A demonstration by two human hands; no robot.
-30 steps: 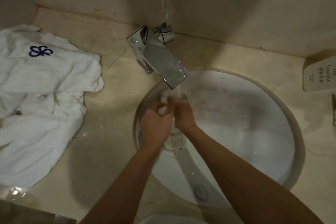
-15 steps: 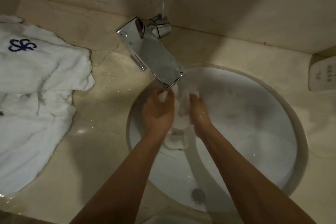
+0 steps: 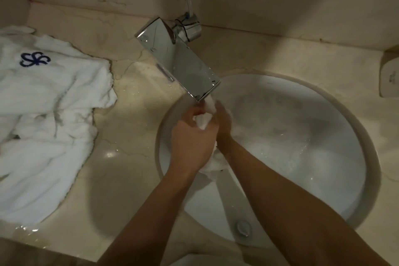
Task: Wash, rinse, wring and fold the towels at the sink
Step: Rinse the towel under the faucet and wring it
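My left hand [image 3: 191, 136] and right hand [image 3: 223, 124] both clench the wet white towel [image 3: 203, 121] (bunched) just under the faucet [image 3: 179, 62], over the sink [image 3: 323, 136].

I see a mirror-polished chrome faucet [image 3: 179, 65], glossy white ceramic basin [image 3: 302, 136], veined, wet-sheened stone surface [image 3: 129, 136], and fluffy white terry towels [image 3: 43, 114] at left.

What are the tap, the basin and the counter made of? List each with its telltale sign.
Tap: polished metal, likely chrome; mirror-like reflections.
Basin: glazed white ceramic, it seems; smooth, glossy bowl.
Counter: beige marble or look-alike stone; fine crack-like veins, glossy highlights.
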